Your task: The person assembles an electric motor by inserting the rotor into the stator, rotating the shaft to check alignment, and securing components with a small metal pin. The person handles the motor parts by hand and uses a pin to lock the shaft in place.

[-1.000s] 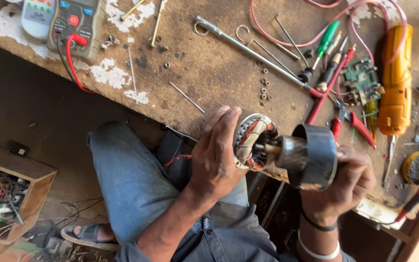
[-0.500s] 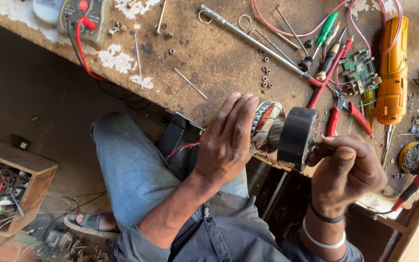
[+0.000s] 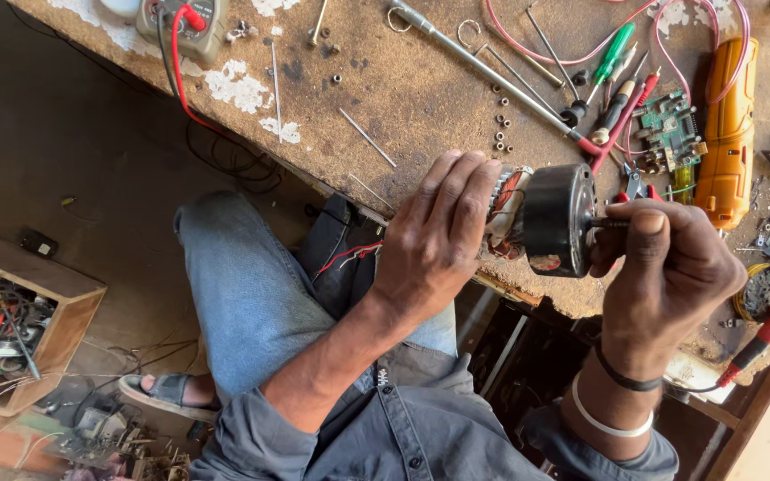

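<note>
Left hand (image 3: 434, 245) grips motor (image 3: 545, 218); right hand (image 3: 670, 267) pinches shaft (image 3: 606, 223).

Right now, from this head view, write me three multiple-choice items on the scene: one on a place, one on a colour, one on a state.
1. Where does the orange plastic tool body lie?
A. on the worn wooden bench, to the right of the green circuit board
B. in the wooden box on the floor
C. on the person's lap

2. What colour is the handle of the screwdriver nearest the bench's far edge?
A. blue
B. green
C. white

3. How is the black-cased electric motor held?
A. lying free on the bench
B. in the left hand alone
C. between both hands, above the bench edge

Answers: 1 A, it lies on the benchtop right of the board. 2 B, the handle is green. 3 C, the left hand grips the winding end and the right hand pinches the shaft.
</note>
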